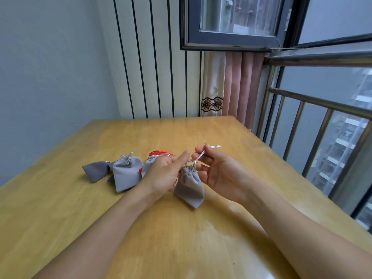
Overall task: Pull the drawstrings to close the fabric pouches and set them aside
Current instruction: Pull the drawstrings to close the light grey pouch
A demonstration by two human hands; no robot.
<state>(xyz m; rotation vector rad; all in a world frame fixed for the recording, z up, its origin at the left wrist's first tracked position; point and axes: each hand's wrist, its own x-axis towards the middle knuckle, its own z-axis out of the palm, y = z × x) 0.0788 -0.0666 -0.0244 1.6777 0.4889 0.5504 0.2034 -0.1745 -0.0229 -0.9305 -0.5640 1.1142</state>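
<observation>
A small grey velvet drawstring pouch (189, 188) hangs in the air just above the middle of a pale wooden bench (201, 238), its mouth gathered almost shut and its lower corner pointing down toward the wood. Its thin silver drawstring (202, 154) runs up and to the right from the gathered neck, ending in a knotted tail beyond the thumb.

The right hand (219, 172) pinches that cord between thumb and forefinger, palm turned upward, the other fingers loosely curled beneath the pouch's neck. The left hand (167, 172) is beside the pouch on its left side; its fingers are curled in toward the neck, and a thin strand shows below the palm, but whether they actually grasp the other cord I cannot tell, since the back of the hand hides the contact.

To the left, on the bench, lie more pouches close together: a pale grey closed pouch (126, 174) with a silver bow at its top, a darker grey pouch (95, 170) lying on its side touching it, and a red pouch (159, 154) partly hidden behind the left hand.

Beyond the bench stand a white wall with black vertical stripes (153, 67), a pink curtain (243, 87), a dark-framed window (231, 41) and a metal railing (322, 103).
</observation>
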